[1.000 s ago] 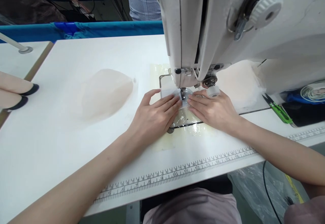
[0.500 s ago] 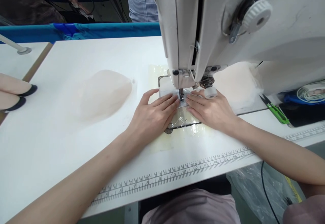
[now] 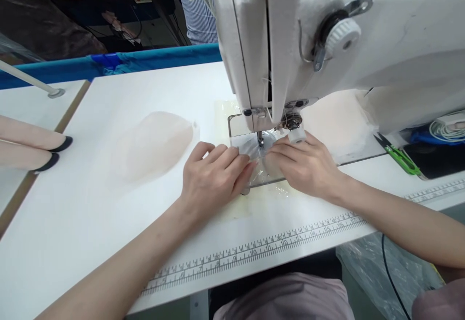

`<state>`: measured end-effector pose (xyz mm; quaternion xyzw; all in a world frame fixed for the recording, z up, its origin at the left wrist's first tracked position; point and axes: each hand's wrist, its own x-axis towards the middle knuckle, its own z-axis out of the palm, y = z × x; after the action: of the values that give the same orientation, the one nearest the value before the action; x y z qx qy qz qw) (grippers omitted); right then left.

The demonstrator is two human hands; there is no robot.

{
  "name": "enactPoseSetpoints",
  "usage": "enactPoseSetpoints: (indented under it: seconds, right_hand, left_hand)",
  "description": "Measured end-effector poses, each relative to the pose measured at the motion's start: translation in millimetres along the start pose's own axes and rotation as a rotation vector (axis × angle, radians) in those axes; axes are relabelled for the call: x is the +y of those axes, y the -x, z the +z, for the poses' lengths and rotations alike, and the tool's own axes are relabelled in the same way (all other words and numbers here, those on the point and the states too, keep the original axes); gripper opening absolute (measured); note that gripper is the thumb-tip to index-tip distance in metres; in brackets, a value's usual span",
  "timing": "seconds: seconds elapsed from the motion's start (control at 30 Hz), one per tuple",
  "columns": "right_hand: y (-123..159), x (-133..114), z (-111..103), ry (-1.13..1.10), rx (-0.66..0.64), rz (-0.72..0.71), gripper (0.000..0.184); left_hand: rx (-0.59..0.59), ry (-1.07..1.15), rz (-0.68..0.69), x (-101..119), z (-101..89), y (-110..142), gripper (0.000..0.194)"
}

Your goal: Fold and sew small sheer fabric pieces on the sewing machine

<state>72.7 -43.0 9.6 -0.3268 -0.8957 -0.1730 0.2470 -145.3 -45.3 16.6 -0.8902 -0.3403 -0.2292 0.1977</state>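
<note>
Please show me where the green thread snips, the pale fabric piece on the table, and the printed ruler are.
green thread snips [image 3: 401,157], head view, on the green handle.
pale fabric piece [image 3: 154,143], head view, on its middle.
printed ruler [image 3: 261,251], head view, on the scale along the table's front edge.

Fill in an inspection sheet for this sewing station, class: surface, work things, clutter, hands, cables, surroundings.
Surface: white table with printed ruler along its near edge.
Work things: small sheer fabric piece under the sewing machine needle.
Clutter: pale fabric stack; green thread snips.
Hands: left hand and right hand flat, pressing the piece.
Cables: black cable below the table; coiled white cord.
Surroundings: blue barrier; person in striped clothing behind.
</note>
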Motion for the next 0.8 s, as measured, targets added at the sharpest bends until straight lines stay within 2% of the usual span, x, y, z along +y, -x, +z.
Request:
enactPoseSetpoints:
  seconds: [0.07, 0.17, 0.33, 0.57, 0.8]
  right_hand:
    - [0, -6, -1, -0.055, 0.002, -0.006, 0.034]
    - [1, -11, 1, -0.121, -0.068, 0.006, 0.033]
    - [3, -9, 1, -0.084, -0.213, 0.13, 0.032]
    - [2, -4, -2, 0.0, -0.231, 0.183, 0.031]
    - [0, 1, 0, 0.002, -0.163, 0.119, 0.027]
  left_hand:
    - [-0.004, 0.097, -0.01, -1, 1.7, -1, 0.016]
    - [-0.06, 0.265, -0.048, -2, 5.0, -1, 0.025]
    - [-0.13, 0.39, -0.091, -2, 6.8, 1, 0.027]
    - [-0.167, 0.237, -0.014, 4, 11.4, 3, 0.029]
    - [-0.175, 0.149, 0.05, 9, 7.7, 2, 0.034]
